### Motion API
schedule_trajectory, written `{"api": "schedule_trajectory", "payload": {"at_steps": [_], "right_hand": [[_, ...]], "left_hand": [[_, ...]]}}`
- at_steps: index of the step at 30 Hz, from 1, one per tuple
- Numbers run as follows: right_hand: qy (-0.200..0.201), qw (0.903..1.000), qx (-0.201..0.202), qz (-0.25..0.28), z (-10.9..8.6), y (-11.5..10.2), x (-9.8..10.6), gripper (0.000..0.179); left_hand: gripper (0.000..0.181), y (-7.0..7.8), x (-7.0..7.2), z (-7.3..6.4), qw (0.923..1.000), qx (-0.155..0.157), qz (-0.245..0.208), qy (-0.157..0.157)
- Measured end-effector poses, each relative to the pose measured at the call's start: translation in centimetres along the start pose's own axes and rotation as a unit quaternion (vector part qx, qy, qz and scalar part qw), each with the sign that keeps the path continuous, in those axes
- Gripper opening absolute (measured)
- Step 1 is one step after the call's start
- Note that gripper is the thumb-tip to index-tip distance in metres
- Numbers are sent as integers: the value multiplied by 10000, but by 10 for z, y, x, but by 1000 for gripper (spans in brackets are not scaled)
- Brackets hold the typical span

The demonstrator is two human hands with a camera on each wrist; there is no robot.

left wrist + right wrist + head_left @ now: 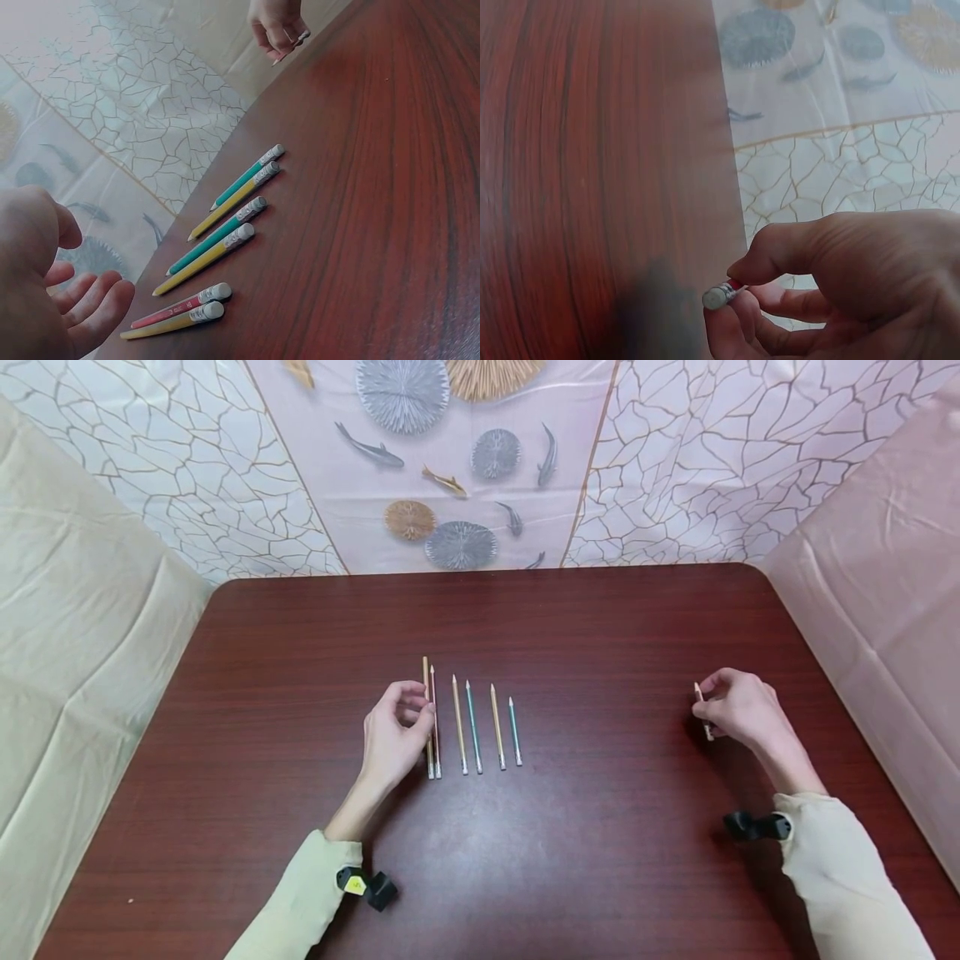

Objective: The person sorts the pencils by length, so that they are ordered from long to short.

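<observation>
My right hand [742, 708] pinches a short red pencil [718, 295] between thumb and fingers, over the right side of the table; its white eraser end shows in the right wrist view. My left hand [394, 731] hovers beside the leftmost pencils, fingers loosely bent with nothing between them. Closest to it lie a yellow pencil [169, 325] and a red pencil [437, 743], side by side. To their right come a yellow pencil [460, 727] with a teal pencil [473, 727], then another yellow pencil [498, 727] with a shorter teal pencil [514, 733]. Their erasers point toward me.
The dark reddish-brown table [600, 843] has rounded far corners. Patterned cloth [465, 468] hangs behind it, and pale cloth drapes [877, 585] flank both sides. A black wrist camera [367, 887] sits on my left sleeve, another wrist camera [757, 827] on my right.
</observation>
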State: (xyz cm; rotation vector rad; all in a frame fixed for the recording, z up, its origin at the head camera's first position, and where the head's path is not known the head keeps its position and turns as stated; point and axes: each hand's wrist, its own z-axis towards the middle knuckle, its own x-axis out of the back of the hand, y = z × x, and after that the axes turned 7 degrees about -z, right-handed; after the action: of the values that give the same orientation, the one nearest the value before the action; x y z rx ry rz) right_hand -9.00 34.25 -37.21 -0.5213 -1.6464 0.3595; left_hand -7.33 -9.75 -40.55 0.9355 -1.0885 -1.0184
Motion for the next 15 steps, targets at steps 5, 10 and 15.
{"api": "schedule_trajectory", "payload": {"at_steps": [5, 10, 15], "right_hand": [[-36, 9999, 28, 93, -3, -9, -6, 28], [-10, 9999, 136, 66, -4, -16, -11, 27], [-38, 9999, 142, 70, -5, -21, -15, 27]], "left_hand": [[25, 0, 0, 0, 10000, 53, -23, -10], [26, -1, 1, 0, 10000, 57, -32, -3], [26, -1, 1, 0, 10000, 90, -29, -12]]}}
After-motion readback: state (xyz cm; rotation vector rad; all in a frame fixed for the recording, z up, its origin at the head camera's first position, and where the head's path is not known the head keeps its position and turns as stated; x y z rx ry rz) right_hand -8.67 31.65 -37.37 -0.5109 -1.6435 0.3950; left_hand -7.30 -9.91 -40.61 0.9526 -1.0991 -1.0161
